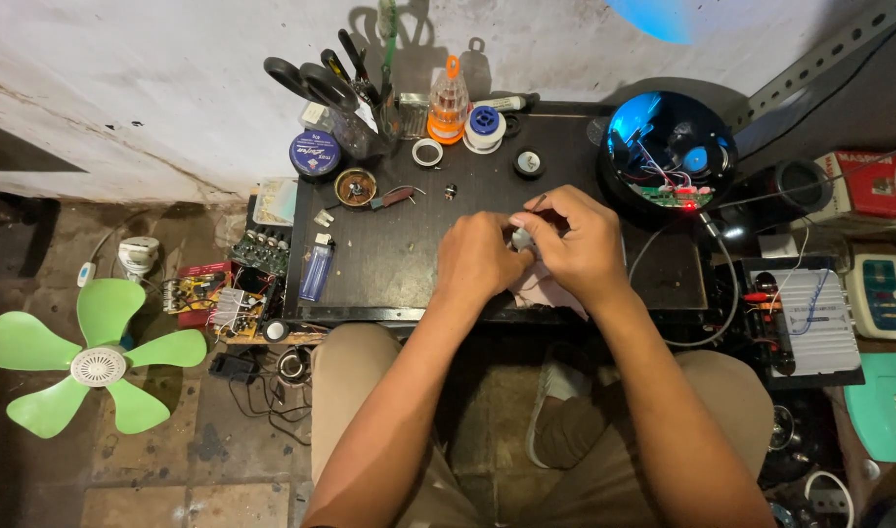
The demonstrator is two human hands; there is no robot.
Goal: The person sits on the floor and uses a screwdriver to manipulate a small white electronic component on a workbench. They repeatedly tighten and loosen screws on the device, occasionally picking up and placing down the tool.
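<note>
Small dark worktable, both hands meeting near its front edge, right of centre. Round black housing with exposed wiring and red-lit board sits behind-right, well apart. Left hand and right hand touch, fingers of both pinched on one small grey roundish part held between them, just above a pale pink cloth. Part sits dead centre between fingertips, equally near both; long axis can't tell, mostly hidden.

- Small electronics repair workshop, floor-level.
- Low black table against a stained wall.
- Tool jar, solder spool, bare circuit boards, opened lamp.
- Green fan blade on floor.
</note>
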